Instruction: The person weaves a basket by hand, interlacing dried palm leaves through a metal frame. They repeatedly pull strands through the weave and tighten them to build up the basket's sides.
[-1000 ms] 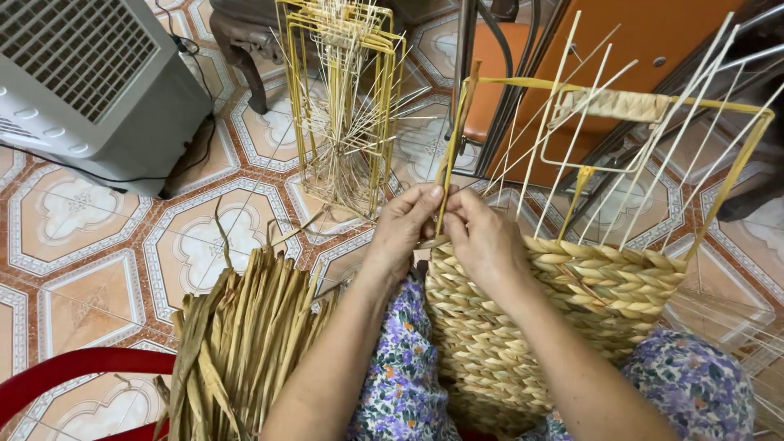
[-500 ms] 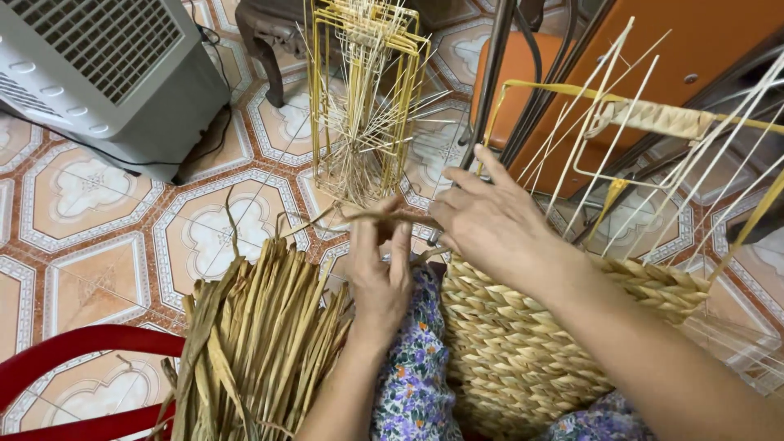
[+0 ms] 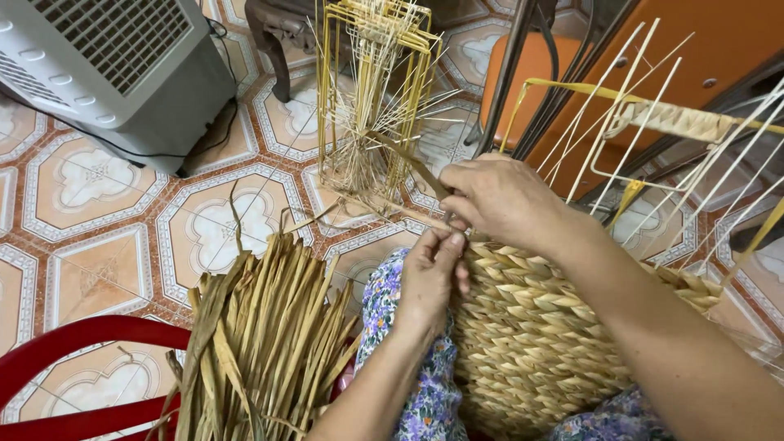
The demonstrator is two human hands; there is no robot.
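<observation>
We find the basket (image 3: 531, 327) on the lap, its lower wall woven in tight rows; above the rim, bare white and yellow frame wires (image 3: 645, 106) remain uncovered, so we judge much weaving is left. The left hand (image 3: 429, 278) presses closed against the basket's near edge. The right hand (image 3: 498, 196), above the rim, pinches a dry strand (image 3: 408, 163). Left of the basket lies a bundle of leaves (image 3: 261, 343) by a red chair (image 3: 73, 343). Beyond it: patterned tile floor (image 3: 90, 180), a grey fan unit (image 3: 106, 57), a second wire frame (image 3: 376, 90).

tan woven basket (image 3: 539, 327), yellow wire frame (image 3: 376, 90), red chair (image 3: 73, 343), purple floral fabric (image 3: 425, 400), orange-and-white patterned tiles (image 3: 90, 180).
</observation>
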